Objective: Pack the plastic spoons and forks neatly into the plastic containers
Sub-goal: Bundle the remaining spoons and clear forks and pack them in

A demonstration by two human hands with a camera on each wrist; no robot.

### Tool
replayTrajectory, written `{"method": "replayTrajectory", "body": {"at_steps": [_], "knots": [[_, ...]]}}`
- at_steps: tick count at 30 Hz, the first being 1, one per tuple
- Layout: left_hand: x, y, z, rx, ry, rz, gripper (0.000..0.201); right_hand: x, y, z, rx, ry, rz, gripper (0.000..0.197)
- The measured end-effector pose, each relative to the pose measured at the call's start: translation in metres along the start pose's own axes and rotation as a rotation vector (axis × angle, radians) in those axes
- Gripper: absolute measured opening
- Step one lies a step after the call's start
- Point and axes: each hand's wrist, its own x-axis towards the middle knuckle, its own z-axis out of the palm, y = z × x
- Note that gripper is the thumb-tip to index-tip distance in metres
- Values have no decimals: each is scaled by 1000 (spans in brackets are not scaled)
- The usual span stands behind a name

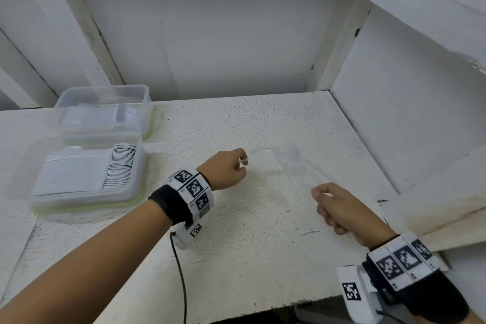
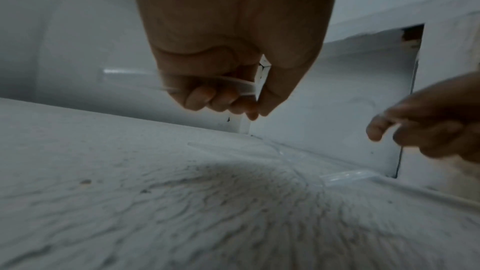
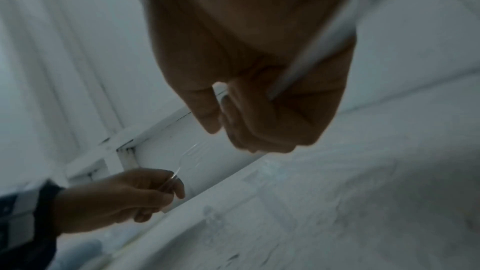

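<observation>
On the white speckled tabletop, the right hand curls round a clear plastic utensil, type unclear. Beyond it, the left hand pinches a clear fork. Two clear containers of stacked cutlery sit far left.

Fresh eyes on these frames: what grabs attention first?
Probably the two hands mid-table: the left hand grips a clear fork, the right hand a clear utensil handle. Next, the two clear containers at the table's left, the nearer holding neatly stacked cutlery.
</observation>
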Motion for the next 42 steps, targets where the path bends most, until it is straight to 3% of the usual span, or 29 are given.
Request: {"method": "replayTrajectory", "body": {"at_steps": [4, 6, 10, 16, 20, 23, 26, 29, 32, 35, 38, 40, 42], "knots": [[12, -6, 3, 85, 16, 124, 27, 16, -9, -13, -441, 295, -183, 25], [20, -4, 6, 156, -42, 141, 34, 36, -11, -24, -602, 407, -218, 28], [30, 1, 15, 293, -177, 148, 42, 76, -15, -31, -754, 347, -151, 27], [19, 0, 18, 321, -84, 193, 21, 99, -18, -22, -950, 278, -94, 17], [10, -1, 7, 194, -58, 108, 14, 94, -21, -23, -832, 330, -94, 23], [9, 6, 3, -158, -7, 1, 10, 89, -20, -27, -592, 359, -149, 25], [18, 25, 12, -479, 95, -149, 12, 86, -18, -29, -257, 311, -172, 15], [32, 46, 29, -446, 50, -247, 25, 83, -16, -26, -68, 319, -147, 15], [45, 60, 46, -331, -53, -297, 33, 79, -13, -25, -154, 374, -162, 22], [53, 66, 55, -272, -53, -303, 48, 75, -8, -25, -339, 411, -175, 28], [54, 67, 56, -169, -84, -265, 41, 71, -5, -26, -465, 441, -185, 27], [55, 64, 55, -128, -105, -258, 25, 69, -5, -25, -538, 426, -184, 28], [53, 59, 52, -108, -107, -279, 26, 71, -6, -23, -585, 403, -160, 36]]}}
